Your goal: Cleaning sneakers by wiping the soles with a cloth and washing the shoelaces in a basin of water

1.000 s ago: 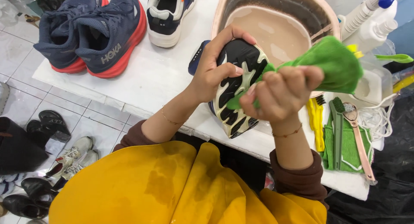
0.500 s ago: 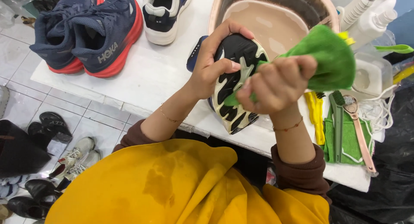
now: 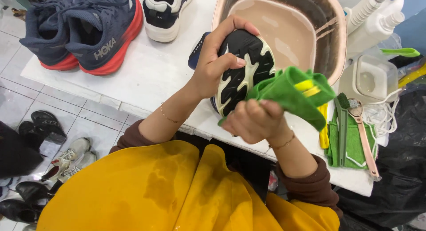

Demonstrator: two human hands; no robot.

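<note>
While left hand grips the sneaker sole-up, right hand clenches green cloth; basin holds murky brown water.

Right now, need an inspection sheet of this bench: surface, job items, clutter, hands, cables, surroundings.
Surface: white table, bare patch in the middle.
Job items: black shoe held sole-up; green cloth against it.
Clutter: basin of murky water, navy-red sneakers, white sneaker, bottles, clear tub, brushes.
Hands: left hand grips the shoe; right hand grips the cloth.
Cables: white cord, loosely piled.
Surroundings: tiled floor, more shoes.
</note>
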